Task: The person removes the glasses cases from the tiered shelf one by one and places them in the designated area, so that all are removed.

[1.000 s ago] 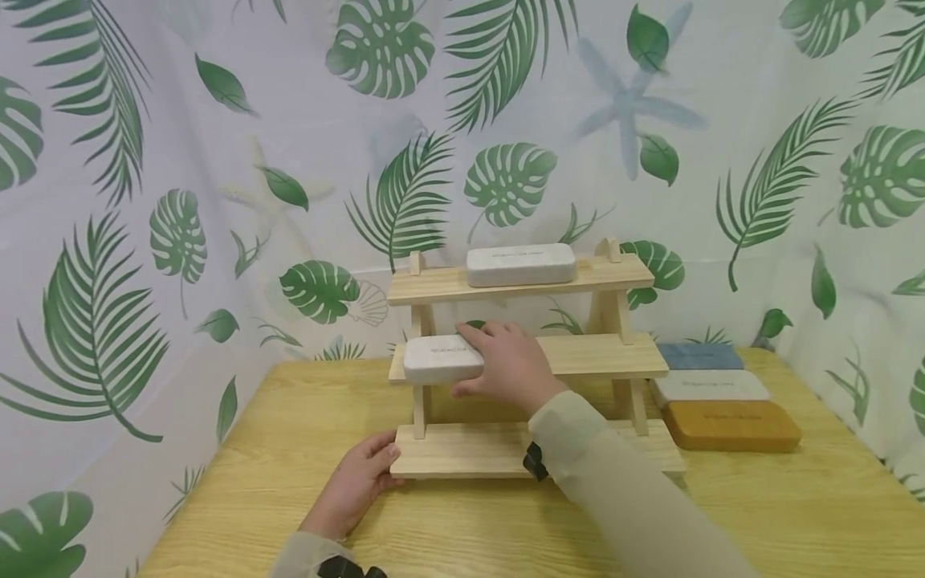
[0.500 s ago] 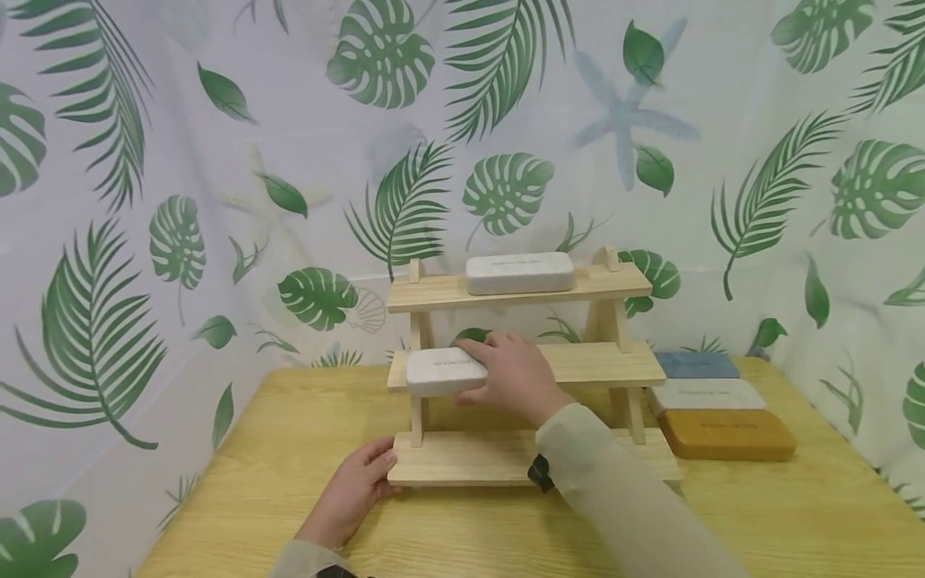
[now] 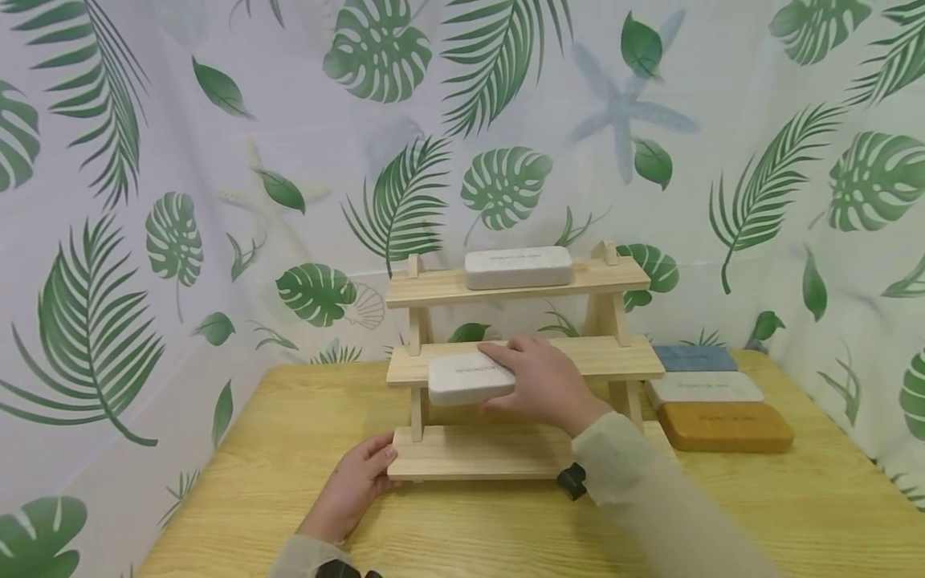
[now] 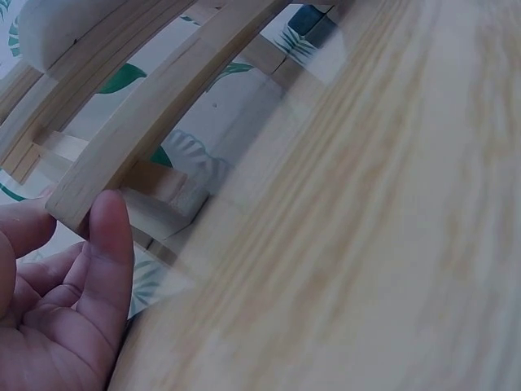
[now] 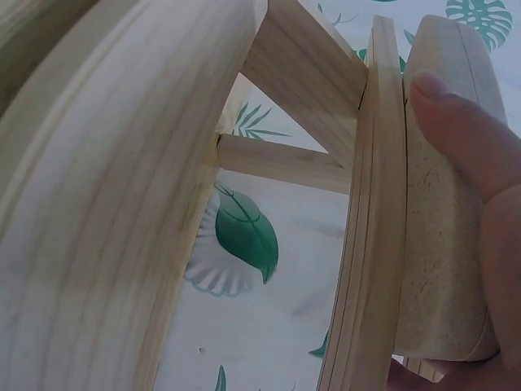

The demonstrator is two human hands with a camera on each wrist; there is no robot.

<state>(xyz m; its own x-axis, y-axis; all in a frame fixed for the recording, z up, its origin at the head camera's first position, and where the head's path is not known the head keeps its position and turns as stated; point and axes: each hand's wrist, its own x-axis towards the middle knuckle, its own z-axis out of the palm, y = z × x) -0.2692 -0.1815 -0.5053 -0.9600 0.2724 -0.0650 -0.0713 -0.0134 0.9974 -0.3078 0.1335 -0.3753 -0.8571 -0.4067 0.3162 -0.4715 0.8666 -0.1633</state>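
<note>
My right hand (image 3: 545, 384) grips a white glasses case (image 3: 466, 380) with dark lettering by its right end. The case lies lengthwise on the middle shelf of a three-step wooden display stand (image 3: 477, 451), its front overlapping the shelf's front edge. In the right wrist view the thumb presses on the long side of the case (image 5: 440, 236), close beside the shelf board. My left hand (image 3: 354, 486) pinches the left end of the lowest shelf; the left wrist view shows thumb and fingers (image 4: 111, 232) around the board's corner. Another white glasses case (image 3: 519, 269) rests on the top shelf.
To the right of the stand lie a blue case (image 3: 695, 358), a white case (image 3: 704, 388) and an orange case (image 3: 726, 426), one in front of the other. The wooden table (image 3: 275, 449) ends at a leaf-patterned backdrop (image 3: 506, 96).
My right hand has moved the glasses case to the right along the middle shelf and slightly toward me. The left hand keeps its hold on the stand.
</note>
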